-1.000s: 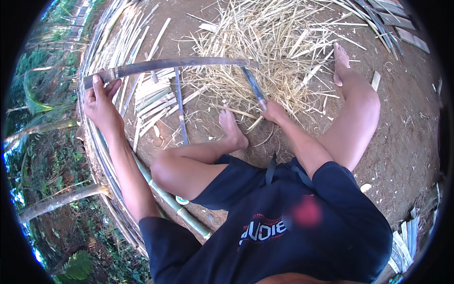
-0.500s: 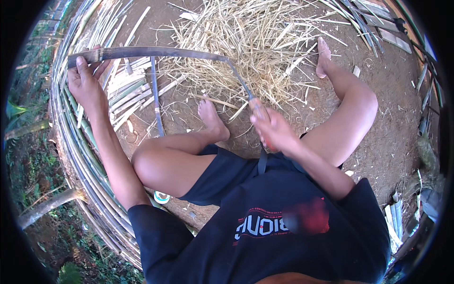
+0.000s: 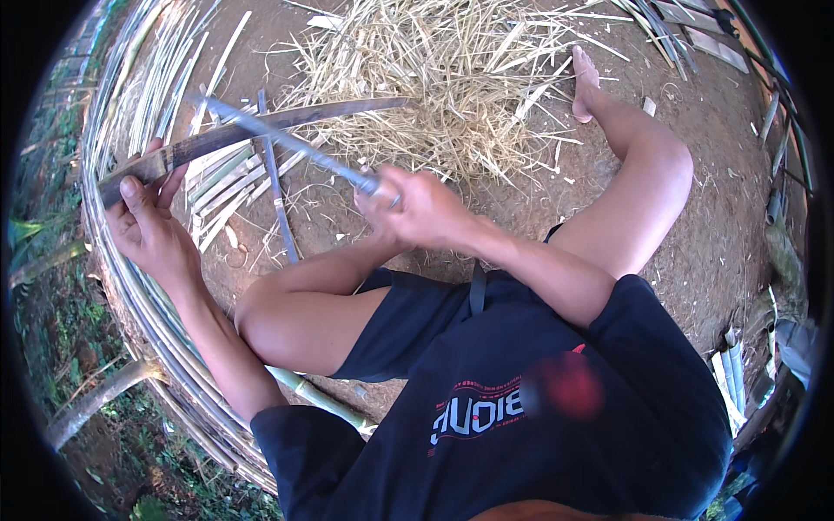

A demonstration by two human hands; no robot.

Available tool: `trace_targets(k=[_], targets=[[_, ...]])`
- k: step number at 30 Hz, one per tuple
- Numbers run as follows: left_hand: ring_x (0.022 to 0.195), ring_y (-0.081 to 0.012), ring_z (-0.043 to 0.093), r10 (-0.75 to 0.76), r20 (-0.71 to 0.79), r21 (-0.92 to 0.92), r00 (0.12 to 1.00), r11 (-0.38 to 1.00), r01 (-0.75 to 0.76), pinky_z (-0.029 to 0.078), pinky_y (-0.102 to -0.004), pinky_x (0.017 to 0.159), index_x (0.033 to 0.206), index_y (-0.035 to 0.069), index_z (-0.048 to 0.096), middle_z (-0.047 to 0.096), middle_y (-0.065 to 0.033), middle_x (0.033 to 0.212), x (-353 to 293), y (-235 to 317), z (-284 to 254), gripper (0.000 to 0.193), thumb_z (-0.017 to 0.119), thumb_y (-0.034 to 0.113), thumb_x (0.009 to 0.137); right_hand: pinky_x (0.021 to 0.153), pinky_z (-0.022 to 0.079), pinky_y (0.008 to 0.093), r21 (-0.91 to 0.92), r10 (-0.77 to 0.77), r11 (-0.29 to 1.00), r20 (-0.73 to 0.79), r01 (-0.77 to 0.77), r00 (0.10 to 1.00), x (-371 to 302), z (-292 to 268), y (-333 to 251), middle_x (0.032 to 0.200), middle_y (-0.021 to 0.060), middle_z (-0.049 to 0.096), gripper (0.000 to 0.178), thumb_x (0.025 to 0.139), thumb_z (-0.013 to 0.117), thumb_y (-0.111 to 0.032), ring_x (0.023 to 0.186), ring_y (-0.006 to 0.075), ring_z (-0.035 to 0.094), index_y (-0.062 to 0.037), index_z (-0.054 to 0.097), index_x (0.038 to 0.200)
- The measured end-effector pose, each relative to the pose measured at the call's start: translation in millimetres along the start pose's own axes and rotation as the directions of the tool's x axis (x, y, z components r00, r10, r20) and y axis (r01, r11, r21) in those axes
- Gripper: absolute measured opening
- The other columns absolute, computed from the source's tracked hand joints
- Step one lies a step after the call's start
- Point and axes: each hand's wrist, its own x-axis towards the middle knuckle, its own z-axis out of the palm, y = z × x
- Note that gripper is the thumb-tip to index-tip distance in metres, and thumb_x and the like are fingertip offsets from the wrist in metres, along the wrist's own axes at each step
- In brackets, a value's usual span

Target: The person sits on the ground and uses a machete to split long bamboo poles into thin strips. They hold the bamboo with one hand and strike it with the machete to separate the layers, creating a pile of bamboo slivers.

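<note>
My left hand (image 3: 156, 230) grips the near end of a long, dark, slightly curved bamboo strip (image 3: 213, 139), thumb on top and fingers behind. The strip reaches right, with its thin end over the straw-coloured shavings. My right hand (image 3: 426, 208) is closed around the handle of a long-bladed knife (image 3: 326, 163), most of the handle hidden in the fist. The blade points up and left and crosses in front of the strip, smeared by motion. I cannot tell whether blade and strip touch.
A heap of pale shavings (image 3: 417, 78) lies on the dirt floor ahead. Split bamboo pieces (image 3: 226, 187) and another dark strip (image 3: 276, 187) lie at the left, inside a curved bamboo-pole edge (image 3: 143, 300). My bare right foot (image 3: 585, 82) rests beside the heap.
My right hand has swung the knife left and up, from the strip's thin end to across its middle. My left hand has moved slightly left and down with the strip, which now tilts more.
</note>
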Motion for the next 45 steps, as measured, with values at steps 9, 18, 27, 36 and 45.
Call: trace_targets(k=[9,18,27,36,45], targets=[[0.092,-0.0237,0.061,0.103,-0.042,0.016,0.994,0.995,-0.103,0.062,-0.0365,0.080,0.121,-0.009,0.044,0.055,-0.0237,0.112,8,-14,-12,0.045,0.051,0.031,0.102,0.062,0.049,0.0373,-0.057,0.329,0.943,-0.005,-0.329,0.944,8,-24,58,0.069,0.0085,0.060,0.008,0.084,0.060,-0.012,0.065,0.0192,0.061,-0.0052,0.059,0.088],[0.079,-0.0239,0.060,0.156,-0.137,0.101,0.978,0.985,-0.143,0.054,-0.0381,0.070,0.090,-0.009,0.053,0.060,-0.0175,0.089,20,-19,1,0.038,0.052,0.028,0.098,0.052,0.047,0.0296,0.055,0.607,0.793,0.017,-0.607,0.795,30,-40,131,0.072,0.0066,0.060,0.021,0.085,0.057,-0.009,0.060,0.0130,0.057,-0.0073,0.063,0.105],[0.078,-0.0244,0.058,0.191,-0.098,0.114,0.977,0.977,-0.179,0.055,-0.0382,0.067,0.093,-0.009,0.051,0.059,-0.0182,0.087,27,-23,-2,0.052,0.062,0.042,0.094,0.042,0.043,0.0286,0.024,0.785,0.620,-0.007,-0.784,0.620,32,-55,176,0.069,0.0051,0.051,0.015,0.093,0.049,-0.007,0.050,0.0100,0.048,-0.0035,0.053,0.107],[0.084,-0.0330,0.056,0.144,-0.283,0.317,0.948,0.947,-0.050,0.052,-0.0441,0.074,0.103,-0.014,0.048,0.055,-0.0268,0.100,27,-35,-5,0.045,0.056,0.030,0.097,0.044,0.046,0.0323,0.091,0.688,0.725,-0.041,-0.683,0.725,25,-50,217,0.062,0.0052,0.053,0.017,0.090,0.053,-0.011,0.050,0.0147,0.055,-0.0034,0.055,0.105],[0.087,-0.0393,0.061,-0.218,-0.377,0.060,0.900,0.964,0.259,0.062,-0.0483,0.072,0.113,-0.010,0.043,0.051,-0.0255,0.111,26,-122,-107,0.032,0.050,0.017,0.097,0.046,0.050,0.0245,0.522,0.652,0.635,0.032,-0.569,0.757,32,-9,181,0.073,-0.0015,0.048,0.041,0.088,0.074,-0.030,0.052,0.0074,0.047,-0.0105,0.048,0.113]])
